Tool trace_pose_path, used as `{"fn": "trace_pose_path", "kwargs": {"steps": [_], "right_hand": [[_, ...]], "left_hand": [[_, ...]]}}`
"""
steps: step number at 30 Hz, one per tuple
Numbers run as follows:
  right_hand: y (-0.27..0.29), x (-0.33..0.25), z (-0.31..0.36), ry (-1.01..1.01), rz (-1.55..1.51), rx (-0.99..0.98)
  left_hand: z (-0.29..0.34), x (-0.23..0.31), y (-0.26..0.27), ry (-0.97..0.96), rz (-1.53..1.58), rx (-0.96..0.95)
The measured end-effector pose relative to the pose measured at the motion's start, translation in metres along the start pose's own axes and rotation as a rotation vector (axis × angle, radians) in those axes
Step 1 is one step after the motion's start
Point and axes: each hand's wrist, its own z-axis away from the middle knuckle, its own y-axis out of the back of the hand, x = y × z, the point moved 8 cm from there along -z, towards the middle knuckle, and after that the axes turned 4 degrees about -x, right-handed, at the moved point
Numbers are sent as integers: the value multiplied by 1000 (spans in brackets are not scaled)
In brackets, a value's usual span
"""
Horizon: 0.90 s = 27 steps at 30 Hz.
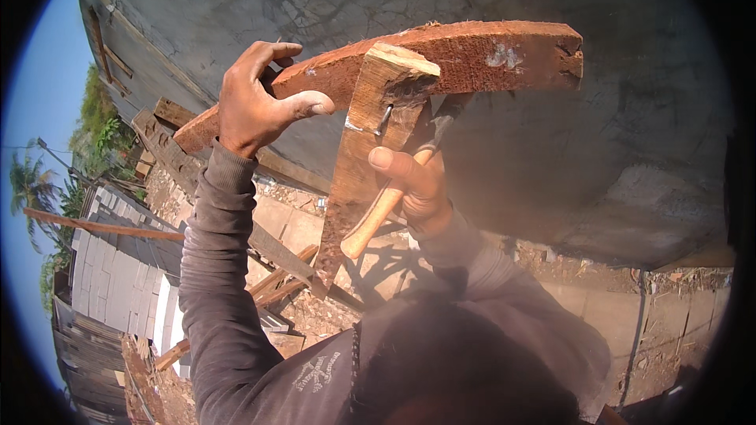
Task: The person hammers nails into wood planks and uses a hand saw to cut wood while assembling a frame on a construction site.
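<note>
A long reddish wooden beam (pixel 504 55) runs across the upper view, its left part lower than its right. My left hand (pixel 256 102) grips its left portion, fingers going behind it and thumb in front. An upright wooden plank (pixel 350 165) crosses in front of the beam, its rough top near the beam's upper edge. From the plank's face a nail (pixel 383 120) sticks out, seemingly bent. Just below the nail, my right hand (pixel 421 193) is closed around a hammer's pale wooden handle (pixel 378 216). The hammer's dark head is blurred and partly hidden behind the plank.
A grey cement wall (pixel 567 165) stands behind the beam. Below lie loose timber pieces (pixel 283 256) and rubble on the ground. At the left are stacked grey blocks (pixel 118 267), a thin slanting pole (pixel 102 224) and trees.
</note>
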Motion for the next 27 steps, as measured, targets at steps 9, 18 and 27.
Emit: {"fn": "trace_pose_path", "kwargs": {"steps": [9,18,27], "right_hand": [[-4,-25,6,91,-3,61],[23,-34,22,182,61,136],[78,-95,32,746,923,-45]], "left_hand": [[-4,47,-7,-75,-178,-91],[116,3,126,138,86,670],[418,-237,105,976,391,844]]}}
